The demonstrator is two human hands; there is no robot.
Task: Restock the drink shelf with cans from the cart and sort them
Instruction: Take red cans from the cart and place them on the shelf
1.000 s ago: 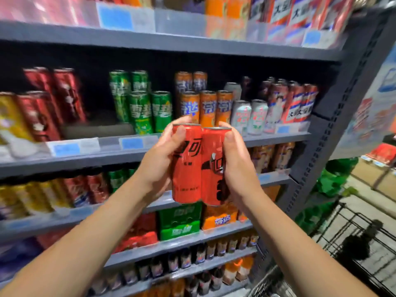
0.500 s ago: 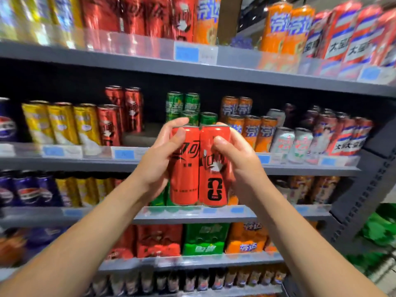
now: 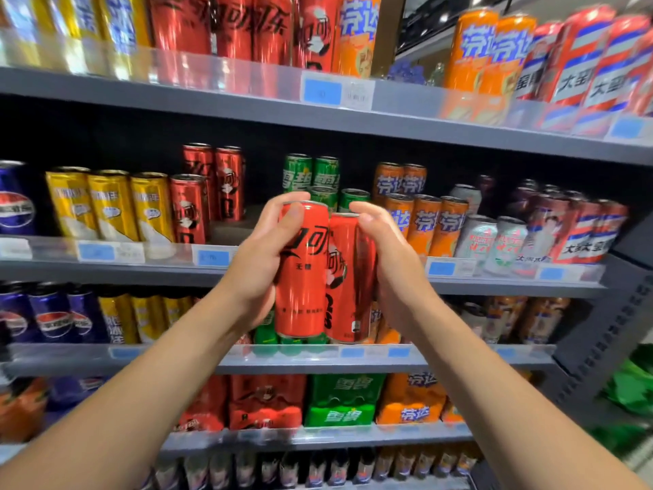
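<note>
Both hands grasp red cans, held upright side by side in front of the drink shelf (image 3: 318, 118). Left hand (image 3: 259, 263): fingers curled round the left red can (image 3: 300, 274), thumb laid across its upper front near the rim, palm against its left flank. Right hand (image 3: 392, 274): fingers hooked over the top and right side of the right red can (image 3: 348, 277), which sits slightly lower and partly behind its neighbour; the two cans touch along their sides. Shelf contents behind the hands, middle tier, left to right: a blue can (image 3: 16, 203) at the far edge; three yellow cans (image 3: 109, 206) in a front row; shelved red cans (image 3: 208, 192), one forward and two further back, with a bare stretch of shelf beside them, just left of the held pair; green cans (image 3: 311, 175) directly behind the held cans' tops; orange cans (image 3: 424, 213) in two rows, just right of the right hand; pale cans (image 3: 491, 238); red-white-blue striped cans (image 3: 583, 228) at the right end. Upper tier: blurred yellow, red, orange and striped cans. Lower tier: blue and yellow cans on the left, partly hidden behind the forearms. Below that: shrink-wrapped multipacks (image 3: 339, 401) in red, green and orange. Blue price tags (image 3: 212, 258) line the clear shelf lips.
</note>
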